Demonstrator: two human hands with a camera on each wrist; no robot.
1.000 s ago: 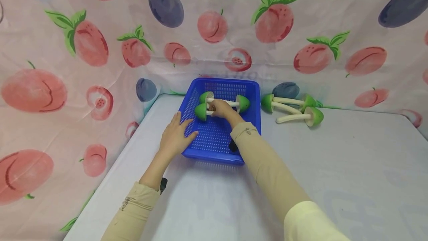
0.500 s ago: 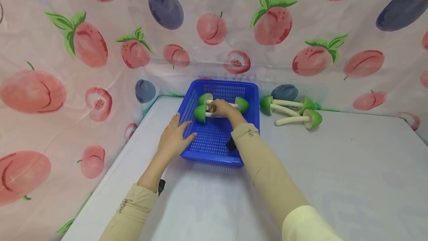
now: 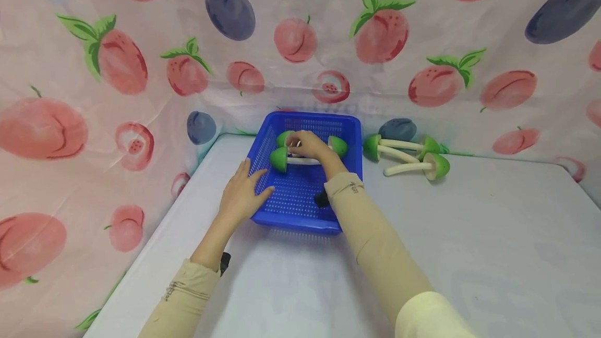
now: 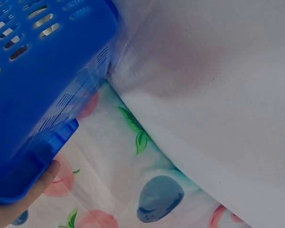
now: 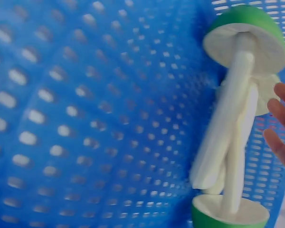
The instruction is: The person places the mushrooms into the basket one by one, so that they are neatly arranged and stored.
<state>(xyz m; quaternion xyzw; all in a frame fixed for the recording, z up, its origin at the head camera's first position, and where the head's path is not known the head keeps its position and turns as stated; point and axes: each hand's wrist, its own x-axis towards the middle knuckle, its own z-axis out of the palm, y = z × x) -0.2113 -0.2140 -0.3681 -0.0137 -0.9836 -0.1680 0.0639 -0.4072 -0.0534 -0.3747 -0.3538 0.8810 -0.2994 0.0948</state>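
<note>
Inside the blue plastic basket (image 3: 296,200) lie three toy mushrooms with green caps and white stems. The front mushroom (image 3: 279,159) and the one behind it (image 3: 284,139) have caps on the left; the third mushroom (image 3: 339,146) has its cap on the right. My right hand (image 3: 309,146) hovers over the stems. In the right wrist view its fingers (image 5: 281,142) are spread, apart from the crossed stems (image 5: 225,128). My left hand (image 3: 240,194) rests against the basket's left rim, thumb spread; in the left wrist view a finger (image 4: 45,178) lies along the rim.
Right of the basket, three more green-capped toy mushrooms (image 3: 408,153) lie on the white tabletop (image 3: 469,233). A fruit-printed cloth (image 3: 291,85) hangs behind the table and along its left side. A black wrist camera (image 3: 321,198) sits under my right wrist.
My right hand has let go of the front mushroom, which now lies across the basket, and has risen slightly up and away from it. The left hand stays at the rim.
</note>
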